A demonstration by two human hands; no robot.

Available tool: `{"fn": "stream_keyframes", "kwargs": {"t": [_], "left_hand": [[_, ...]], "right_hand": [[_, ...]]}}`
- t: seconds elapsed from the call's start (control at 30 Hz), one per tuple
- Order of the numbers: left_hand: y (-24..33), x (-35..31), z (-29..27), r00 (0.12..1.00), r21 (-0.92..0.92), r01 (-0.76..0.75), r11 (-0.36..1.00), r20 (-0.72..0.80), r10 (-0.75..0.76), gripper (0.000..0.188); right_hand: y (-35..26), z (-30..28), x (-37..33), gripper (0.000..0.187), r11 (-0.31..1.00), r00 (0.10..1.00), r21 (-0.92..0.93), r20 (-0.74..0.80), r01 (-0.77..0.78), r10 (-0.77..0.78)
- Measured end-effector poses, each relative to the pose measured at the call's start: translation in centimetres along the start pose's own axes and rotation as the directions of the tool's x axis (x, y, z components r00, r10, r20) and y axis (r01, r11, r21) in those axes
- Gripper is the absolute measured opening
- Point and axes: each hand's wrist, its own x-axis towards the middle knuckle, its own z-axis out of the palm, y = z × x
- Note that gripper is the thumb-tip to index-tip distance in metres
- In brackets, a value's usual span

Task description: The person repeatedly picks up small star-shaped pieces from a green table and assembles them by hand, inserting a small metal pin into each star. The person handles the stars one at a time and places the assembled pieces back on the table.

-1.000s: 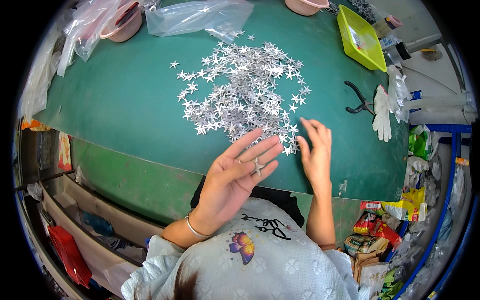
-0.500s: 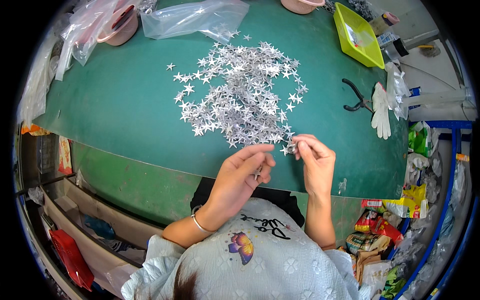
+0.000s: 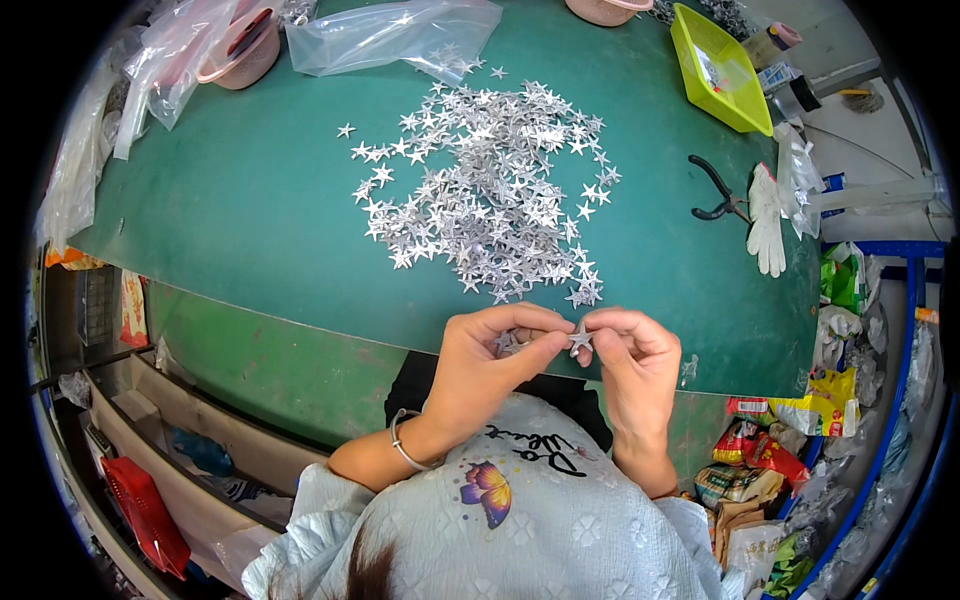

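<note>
A heap of small silver metal stars (image 3: 500,190), shaped like starfish, lies on the green table mat (image 3: 230,200). At the near edge of the table my two hands meet, fingertips close together. My right hand (image 3: 641,372) pinches one silver star (image 3: 580,341) between thumb and fingers. My left hand (image 3: 480,360) is closed, its thumb and index finger at the left side of that same star. More silver stars (image 3: 507,343) show in the curl of my left fingers; the fingers partly hide them.
Black-handled pliers (image 3: 716,190) and a white glove (image 3: 766,220) lie to the right, below a yellow-green tray (image 3: 722,75). A clear plastic bag (image 3: 390,38) and a pink bowl (image 3: 245,60) are at the far left. An open drawer (image 3: 190,440) sits lower left.
My right hand has drawn back from the heap's near edge with a star in its fingertips. My left hand has moved right and its fingers have closed in to meet the right hand.
</note>
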Motion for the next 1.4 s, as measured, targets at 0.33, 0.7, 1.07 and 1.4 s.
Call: {"fn": "stream_keyframes", "kwargs": {"t": [0.33, 0.7, 1.07, 1.4], "left_hand": [[0.5, -0.4, 0.1, 0.998, -0.086, -0.005, 0.996, 0.059, 0.01, 0.011], [0.9, -0.8, 0.0, 0.992, -0.061, -0.021, 0.998, 0.123, 0.028, 0.013], [0.7, -0.8, 0.0, 0.991, -0.021, -0.045, 0.999, 0.124, 0.047, 0.008], [0.7, -0.9, -0.1, 0.991, -0.052, -0.043, 0.998, 0.127, 0.05, 0.009]], "right_hand": [[-1.2, 0.4, -0.8, 0.013, 0.976, 0.983, -0.115, 0.043, 0.183, -0.179], [-1.7, 0.9, -0.8, 0.016, 0.874, 0.919, -0.285, 0.104, 0.393, -0.379], [-1.3, 0.9, -0.9, 0.009, 0.932, 0.954, -0.203, 0.079, 0.299, -0.288], [-1.4, 1.2, -1.0, 0.007, 0.928, 0.951, -0.211, 0.076, 0.308, -0.298]]}}
